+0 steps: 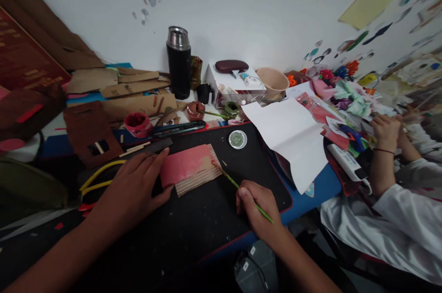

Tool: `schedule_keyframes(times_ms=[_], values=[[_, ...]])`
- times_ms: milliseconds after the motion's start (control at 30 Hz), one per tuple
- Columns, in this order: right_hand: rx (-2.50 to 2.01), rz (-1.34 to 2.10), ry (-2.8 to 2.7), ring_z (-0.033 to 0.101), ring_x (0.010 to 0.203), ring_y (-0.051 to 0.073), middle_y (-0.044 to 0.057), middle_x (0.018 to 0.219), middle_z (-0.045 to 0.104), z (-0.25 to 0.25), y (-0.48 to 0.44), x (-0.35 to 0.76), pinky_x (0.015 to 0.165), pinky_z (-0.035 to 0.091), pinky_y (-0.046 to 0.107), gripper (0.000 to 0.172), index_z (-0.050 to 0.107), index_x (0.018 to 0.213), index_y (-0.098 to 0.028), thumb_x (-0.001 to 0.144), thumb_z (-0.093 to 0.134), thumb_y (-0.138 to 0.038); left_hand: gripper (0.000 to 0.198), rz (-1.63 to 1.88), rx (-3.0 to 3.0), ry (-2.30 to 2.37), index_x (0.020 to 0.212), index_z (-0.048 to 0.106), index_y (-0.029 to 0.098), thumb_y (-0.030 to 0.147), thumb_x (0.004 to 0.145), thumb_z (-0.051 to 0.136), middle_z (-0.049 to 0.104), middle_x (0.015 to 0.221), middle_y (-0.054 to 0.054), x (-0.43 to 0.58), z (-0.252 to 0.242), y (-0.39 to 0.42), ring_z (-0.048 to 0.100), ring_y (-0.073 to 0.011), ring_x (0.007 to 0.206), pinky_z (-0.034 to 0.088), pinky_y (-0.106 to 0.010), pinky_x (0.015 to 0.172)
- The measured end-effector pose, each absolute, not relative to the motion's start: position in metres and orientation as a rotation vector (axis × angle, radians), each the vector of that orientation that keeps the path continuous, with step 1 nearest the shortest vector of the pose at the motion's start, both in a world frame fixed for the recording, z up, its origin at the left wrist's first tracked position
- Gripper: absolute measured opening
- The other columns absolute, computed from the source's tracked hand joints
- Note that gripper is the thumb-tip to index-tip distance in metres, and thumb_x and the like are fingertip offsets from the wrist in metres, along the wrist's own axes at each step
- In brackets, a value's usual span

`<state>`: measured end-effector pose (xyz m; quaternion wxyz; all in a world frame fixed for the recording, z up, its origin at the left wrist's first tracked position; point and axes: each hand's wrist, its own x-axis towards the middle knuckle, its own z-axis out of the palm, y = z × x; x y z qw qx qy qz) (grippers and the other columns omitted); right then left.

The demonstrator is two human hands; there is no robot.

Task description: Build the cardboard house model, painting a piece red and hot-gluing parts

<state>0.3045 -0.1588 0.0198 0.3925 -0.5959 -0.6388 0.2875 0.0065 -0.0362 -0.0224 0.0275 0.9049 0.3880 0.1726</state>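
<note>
A piece of cardboard, mostly coated in pink paint, lies on the black mat; its right and lower edges show bare corrugated strips. At its left edge my left hand rests with fingers spread, thumb and fingertips by the cardboard. My right hand grips a thin green paintbrush, whose reddish tip meets the cardboard's right side. Above the brush sits a small round lid with green paint in it. Open jars of red paint, brownish paint and green paint stand behind the mat.
A black thermos stands against the wall. White paper overhangs the mat's right side. Yellow-handled scissors lie by my left wrist. A box cutter lies behind the cardboard. At right, another person's hands are over the table.
</note>
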Motion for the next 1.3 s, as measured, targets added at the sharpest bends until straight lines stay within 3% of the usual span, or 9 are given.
schedule_keyframes(times_ms=[167, 600, 833, 1100, 1300], values=[[-1.527, 0.718, -1.617, 0.060, 0.056, 0.014, 0.000, 0.060, 0.060, 0.022, -0.165, 0.303, 0.057, 0.042, 0.027, 0.052, 0.060, 0.070, -0.022, 0.114, 0.043, -0.042, 0.077, 0.524, 2.760, 1.205, 0.165, 0.030, 0.014, 0.042, 0.098, 0.057, 0.071, 0.132, -0.022, 0.006, -0.021, -0.036, 0.062, -0.0442, 0.129, 0.049, -0.062, 0.109], [-1.400, 0.825, -1.603, 0.060, 0.056, 0.013, 0.000, 0.061, 0.059, 0.018, -0.167, 0.283, 0.058, 0.043, 0.026, 0.052, 0.061, 0.072, -0.021, 0.115, 0.041, -0.042, 0.077, 0.558, 2.777, 1.172, 0.163, 0.035, 0.007, 0.039, 0.097, 0.060, 0.070, 0.135, -0.026, 0.006, -0.022, -0.037, 0.061, -0.0457, 0.130, 0.048, -0.061, 0.110], [-1.406, 0.846, -1.637, 0.060, 0.057, 0.014, 0.001, 0.063, 0.060, 0.017, -0.161, 0.278, 0.058, 0.044, 0.026, 0.054, 0.061, 0.072, -0.021, 0.115, 0.039, -0.047, 0.075, 0.565, 2.714, 1.198, 0.163, 0.036, 0.013, 0.039, 0.096, 0.060, 0.071, 0.134, -0.023, 0.007, -0.021, -0.037, 0.062, -0.0451, 0.130, 0.048, -0.063, 0.110], [-1.565, 0.738, -1.450, 0.058, 0.052, 0.014, 0.000, 0.057, 0.061, 0.016, -0.164, 0.300, 0.058, 0.044, 0.027, 0.053, 0.060, 0.068, -0.022, 0.114, 0.044, -0.044, 0.075, 0.556, 2.726, 1.187, 0.163, 0.037, 0.011, 0.040, 0.097, 0.058, 0.070, 0.134, -0.024, 0.007, -0.021, -0.037, 0.061, -0.0459, 0.131, 0.048, -0.064, 0.110], [-1.409, 0.801, -1.612, 0.059, 0.058, 0.014, 0.000, 0.063, 0.060, 0.011, -0.163, 0.273, 0.061, 0.043, 0.026, 0.049, 0.059, 0.073, -0.022, 0.115, 0.041, -0.039, 0.077, 0.552, 2.739, 1.192, 0.164, 0.034, 0.012, 0.040, 0.097, 0.059, 0.070, 0.135, -0.024, 0.007, -0.022, -0.036, 0.062, -0.0452, 0.130, 0.047, -0.063, 0.111]])
